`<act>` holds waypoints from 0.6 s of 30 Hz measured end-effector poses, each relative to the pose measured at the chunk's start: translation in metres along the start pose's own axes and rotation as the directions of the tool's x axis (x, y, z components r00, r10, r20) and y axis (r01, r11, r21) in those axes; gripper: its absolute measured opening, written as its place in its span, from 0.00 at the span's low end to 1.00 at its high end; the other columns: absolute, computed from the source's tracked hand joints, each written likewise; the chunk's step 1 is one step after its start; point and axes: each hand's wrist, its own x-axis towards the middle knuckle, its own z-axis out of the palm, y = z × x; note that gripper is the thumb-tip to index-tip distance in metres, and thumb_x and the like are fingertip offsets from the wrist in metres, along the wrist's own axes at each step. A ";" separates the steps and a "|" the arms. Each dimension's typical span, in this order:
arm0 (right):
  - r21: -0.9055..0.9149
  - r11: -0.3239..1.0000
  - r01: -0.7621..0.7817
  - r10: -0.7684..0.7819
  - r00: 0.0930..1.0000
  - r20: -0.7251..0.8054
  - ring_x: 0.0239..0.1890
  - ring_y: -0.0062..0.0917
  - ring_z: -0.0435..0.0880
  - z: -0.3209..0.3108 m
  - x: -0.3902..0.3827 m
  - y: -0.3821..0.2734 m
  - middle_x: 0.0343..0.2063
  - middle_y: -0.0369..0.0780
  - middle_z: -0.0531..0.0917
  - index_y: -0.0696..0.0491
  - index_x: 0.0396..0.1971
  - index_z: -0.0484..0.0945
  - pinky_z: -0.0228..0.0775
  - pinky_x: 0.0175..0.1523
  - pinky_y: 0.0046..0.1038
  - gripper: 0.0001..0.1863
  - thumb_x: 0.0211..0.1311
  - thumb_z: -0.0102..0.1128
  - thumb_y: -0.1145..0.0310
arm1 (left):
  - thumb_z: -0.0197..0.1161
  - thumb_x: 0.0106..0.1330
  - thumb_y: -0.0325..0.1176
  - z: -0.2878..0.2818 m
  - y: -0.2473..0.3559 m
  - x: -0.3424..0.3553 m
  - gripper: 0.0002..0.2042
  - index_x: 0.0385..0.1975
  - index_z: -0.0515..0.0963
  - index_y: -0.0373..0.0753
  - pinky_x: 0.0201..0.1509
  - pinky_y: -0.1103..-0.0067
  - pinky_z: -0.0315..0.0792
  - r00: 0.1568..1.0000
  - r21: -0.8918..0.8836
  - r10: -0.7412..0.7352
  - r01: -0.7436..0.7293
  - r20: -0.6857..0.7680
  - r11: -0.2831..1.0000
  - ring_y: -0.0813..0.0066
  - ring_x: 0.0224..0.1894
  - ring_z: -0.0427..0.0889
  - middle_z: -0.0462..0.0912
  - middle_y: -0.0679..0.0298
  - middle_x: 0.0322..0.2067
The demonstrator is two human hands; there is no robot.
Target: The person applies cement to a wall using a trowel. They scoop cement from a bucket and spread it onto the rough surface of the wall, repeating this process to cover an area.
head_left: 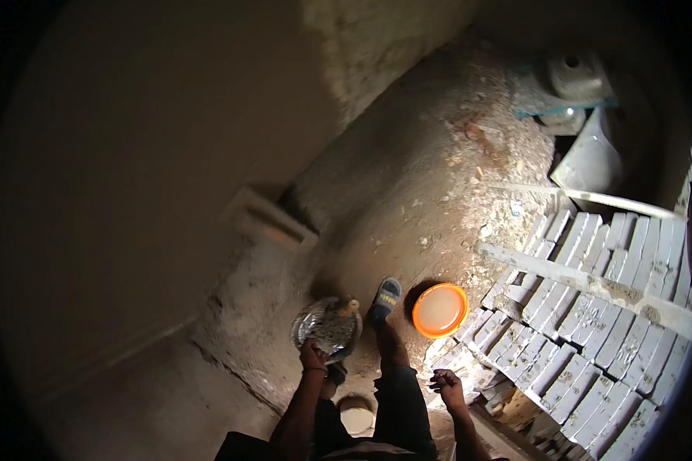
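Note:
My left hand (312,356) is closed on the near rim of a round, shiny metal basin (297,330). A dark grey, wet-looking mix lies inside it, and a small pale-ended object (351,306) shows at its far right edge; its kind is unclear. My right hand (449,388) hangs lower right, fingers loosely bent and apart, with nothing visible in them. It is nearest to the stacked pale blocks. Beyond it, an orange tub (439,310) filled with cloudy, light brown liquid stands on the floor, right of my sandalled foot (387,296).
Rows of pale blocks (584,307) fill the right side, crossed by long pale strips (592,284). White sink-like basins (580,77) lie at the far right. A rectangular frame-like piece (269,219) rests by the plastered wall (169,154). A round pale container (356,416) stands between my legs.

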 end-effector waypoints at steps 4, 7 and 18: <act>0.141 0.989 0.051 -0.034 0.993 -0.116 0.29 0.22 0.84 -0.018 0.009 -0.062 0.32 0.37 0.83 0.55 0.44 0.76 0.73 0.34 0.22 0.10 0.69 0.53 0.67 | 0.62 0.60 0.40 0.123 -0.007 -0.016 0.17 0.15 0.61 0.50 0.22 0.76 0.59 0.979 0.208 -0.030 -0.013 0.204 0.978 0.78 0.11 0.55 0.56 0.72 0.09; 0.194 0.979 0.058 -0.019 0.981 -0.194 0.30 0.22 0.84 -0.032 0.018 -0.093 0.33 0.37 0.83 0.54 0.44 0.77 0.72 0.34 0.20 0.09 0.69 0.52 0.68 | 0.62 0.63 0.41 0.245 -0.018 -0.033 0.15 0.17 0.65 0.51 0.25 0.77 0.59 0.960 0.399 -0.050 -0.067 0.277 0.915 0.80 0.13 0.57 0.59 0.74 0.11; 0.366 0.908 0.205 -0.027 0.899 -0.436 0.31 0.20 0.81 -0.033 0.091 -0.191 0.32 0.37 0.82 0.58 0.46 0.76 0.72 0.38 0.20 0.12 0.67 0.57 0.67 | 0.60 0.54 0.47 0.557 -0.126 0.076 0.19 0.26 0.80 0.32 0.33 0.66 0.68 0.569 0.472 0.299 -0.814 0.766 0.340 0.61 0.25 0.76 0.79 0.54 0.21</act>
